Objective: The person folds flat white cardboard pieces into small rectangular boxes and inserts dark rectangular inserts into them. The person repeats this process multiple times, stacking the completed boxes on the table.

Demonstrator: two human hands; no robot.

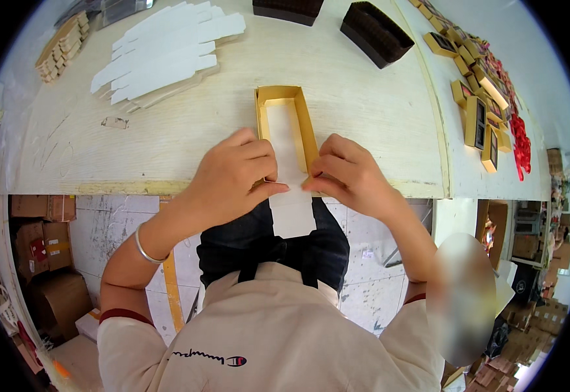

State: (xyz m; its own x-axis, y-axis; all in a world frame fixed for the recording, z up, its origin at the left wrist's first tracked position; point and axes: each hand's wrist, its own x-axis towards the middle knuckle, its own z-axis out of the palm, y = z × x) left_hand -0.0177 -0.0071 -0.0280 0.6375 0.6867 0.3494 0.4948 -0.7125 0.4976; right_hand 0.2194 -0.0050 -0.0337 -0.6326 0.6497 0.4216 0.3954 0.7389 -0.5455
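A long, narrow, open-topped cardboard box (308, 134) with gold walls and a white floor lies lengthwise at the table's front edge. Its far end stands folded up. At the near end a white flap (293, 219) reaches past the edge over my lap. My left hand (236, 171) pinches the near left corner with bent fingers, its thumb pointing inward. Opposite it, my right hand (350, 171) grips the near right corner, thumb and fingertips close together. My fingers hide parts of both corners.
On the pale table (187, 153), flat white carton blanks (161, 59) lie stacked at the far left beside a pile of pale strips (63, 47). Two dark brown trays (376, 36) sit at the back. Several gold boxes (475, 122) and red ribbons (521, 150) lie at the right.
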